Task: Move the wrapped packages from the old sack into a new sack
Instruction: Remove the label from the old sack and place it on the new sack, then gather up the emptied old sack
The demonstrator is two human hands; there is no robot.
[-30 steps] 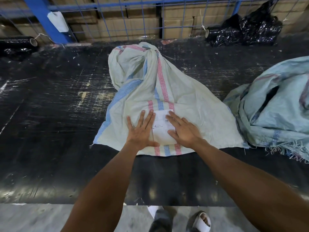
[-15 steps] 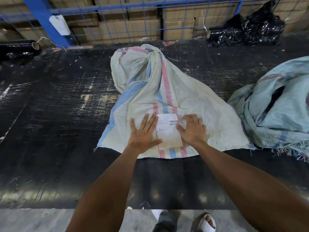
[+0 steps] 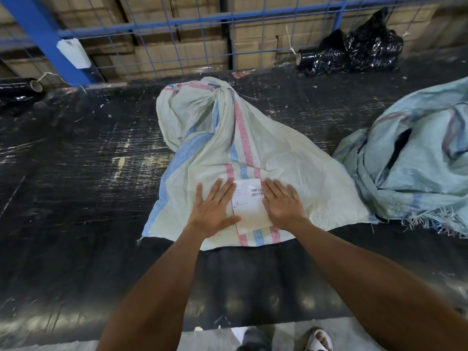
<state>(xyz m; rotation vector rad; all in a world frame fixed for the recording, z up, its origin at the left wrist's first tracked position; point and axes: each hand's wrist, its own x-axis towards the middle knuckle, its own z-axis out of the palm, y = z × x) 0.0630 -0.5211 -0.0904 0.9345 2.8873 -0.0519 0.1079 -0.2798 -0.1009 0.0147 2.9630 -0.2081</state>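
A pale woven sack (image 3: 291,173) with red and blue stripes lies on the black table, its far end knotted shut. A white label (image 3: 249,209) with a barcode lies on its near part. My left hand (image 3: 214,209) presses flat on the sack at the label's left edge, fingers straight. My right hand (image 3: 282,203) lies flat on the label's right edge, fingers straight too. A second, bluish crumpled sack (image 3: 415,163) with a frayed edge and a dark opening sits at the right. No wrapped packages show.
The black scuffed table (image 3: 76,186) reaches back to a blue wire fence (image 3: 162,21) with stacked cartons behind. Crumpled black plastic (image 3: 359,51) lies at the back right, a black film roll (image 3: 20,88) at the back left. My feet show below the table's near edge.
My right hand has gone from curled at the label's right edge to flat with straight fingers. The left hand stays flat beside the label.
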